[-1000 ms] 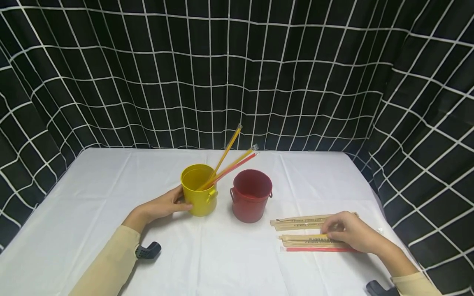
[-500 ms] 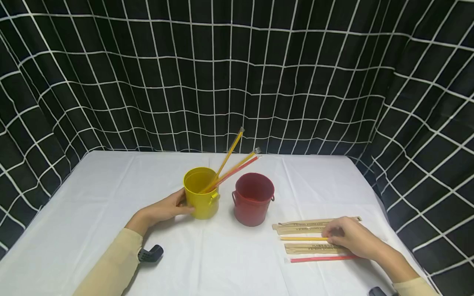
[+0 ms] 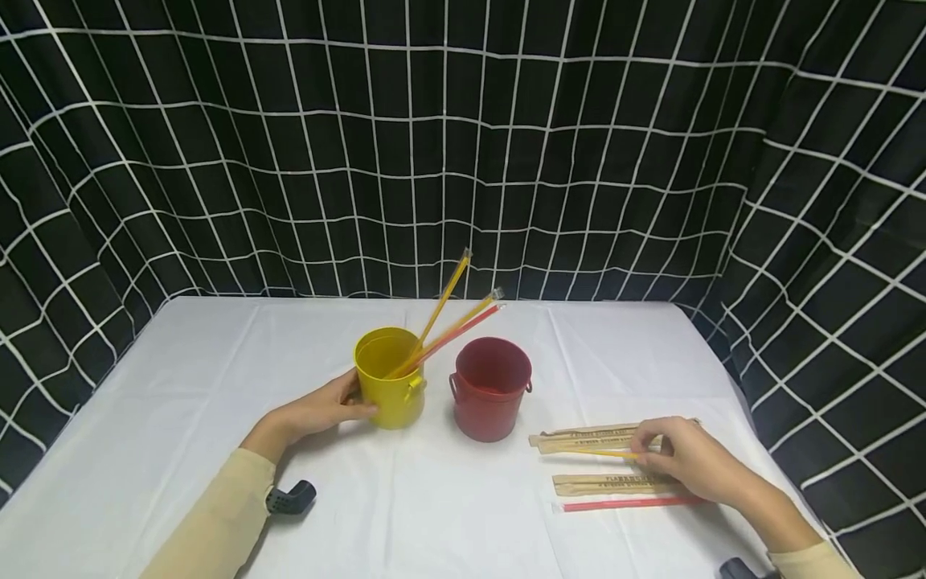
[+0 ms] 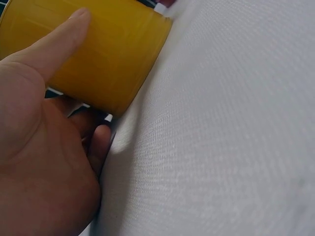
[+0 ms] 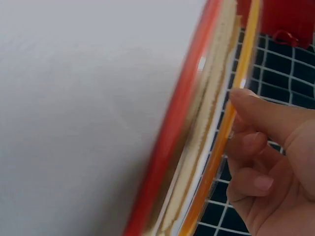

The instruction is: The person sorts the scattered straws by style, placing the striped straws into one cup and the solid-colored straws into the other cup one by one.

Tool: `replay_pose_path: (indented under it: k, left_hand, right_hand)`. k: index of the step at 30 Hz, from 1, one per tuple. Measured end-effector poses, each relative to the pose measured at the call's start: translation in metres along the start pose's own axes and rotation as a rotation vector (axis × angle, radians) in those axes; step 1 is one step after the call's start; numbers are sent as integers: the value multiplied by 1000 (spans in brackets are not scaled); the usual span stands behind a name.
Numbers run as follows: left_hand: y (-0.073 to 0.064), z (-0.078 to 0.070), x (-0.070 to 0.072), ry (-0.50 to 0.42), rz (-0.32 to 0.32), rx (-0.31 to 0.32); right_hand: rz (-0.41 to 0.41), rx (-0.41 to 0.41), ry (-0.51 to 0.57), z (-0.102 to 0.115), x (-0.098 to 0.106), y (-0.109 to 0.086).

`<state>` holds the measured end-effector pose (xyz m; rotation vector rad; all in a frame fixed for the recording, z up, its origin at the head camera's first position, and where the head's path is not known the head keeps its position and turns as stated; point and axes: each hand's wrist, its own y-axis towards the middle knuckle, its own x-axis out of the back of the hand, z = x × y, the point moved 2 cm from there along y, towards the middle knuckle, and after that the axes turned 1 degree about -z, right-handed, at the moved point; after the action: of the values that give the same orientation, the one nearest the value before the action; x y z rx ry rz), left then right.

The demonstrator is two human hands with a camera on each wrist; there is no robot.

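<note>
My left hand (image 3: 314, 410) holds the side of a yellow bucket (image 3: 391, 404), which stands upright on the table. In the left wrist view its thumb lies along the bucket wall (image 4: 118, 54). Two yellow straws (image 3: 450, 296) and a red straw (image 3: 463, 326) lean out of that bucket to the right. Over at the right, my right hand (image 3: 687, 458) pinches a yellow straw (image 3: 604, 453) in clear wrap between thumb and fingers, raised off the cloth in the right wrist view. Beside the yellow bucket stands a red bucket (image 3: 487, 414); no straws show in it.
Flat paper-wrapped sticks (image 3: 579, 444) lie behind the held straw. Nearer me are another paper-wrapped packet (image 3: 608, 485) and a red straw (image 3: 622, 505) in clear wrap. White cloth (image 3: 448, 515) covers the table; a black gridded curtain (image 3: 463, 145) surrounds its back and sides.
My right hand has drawn the yellow straw away from the near paper packet and lifted it, back toward the far packets. The left hand stays on the yellow bucket.
</note>
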<state>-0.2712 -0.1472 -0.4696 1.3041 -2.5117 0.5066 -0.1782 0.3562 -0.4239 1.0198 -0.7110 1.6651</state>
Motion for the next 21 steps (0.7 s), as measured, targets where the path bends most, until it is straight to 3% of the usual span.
replay_pose_path:
  k: [5,8,14,21]
  left_hand:
    - [-6,2,0,8,-1,11]
    - [-8,2,0,3,-3,3]
    - [-3,-1,1,-6,-11,-11]
    - [0,-2,-1,-25,2,-13]
  right_hand:
    - [-54,43,41,6,5,1]
    - [-63,30,49,8,6,3]
    - [-89,-10,19,11,12,10]
    - [-88,16,43,17,20,10]
